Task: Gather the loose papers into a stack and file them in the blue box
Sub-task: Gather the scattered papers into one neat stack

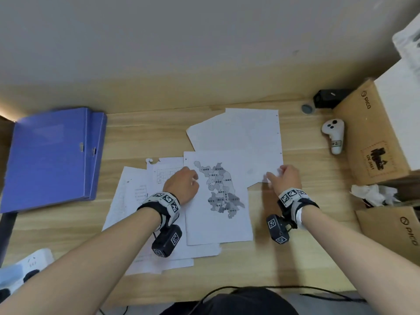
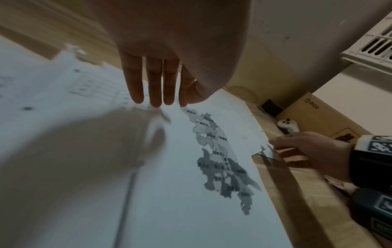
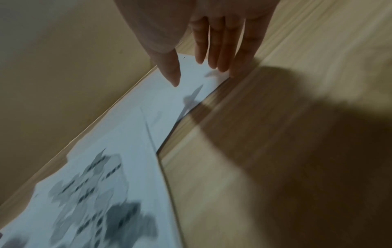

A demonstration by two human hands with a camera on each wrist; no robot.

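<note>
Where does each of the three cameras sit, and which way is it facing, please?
Head: worn on the head, looking down at the desk, the loose papers and blue box; both forearms, left hand and right hand show.
Left wrist: looks along straight fingers over the map sheet; the right hand is at its right edge.
Right wrist: looks along the fingers at a paper corner.
Shared: all three views show the map sheet.
</note>
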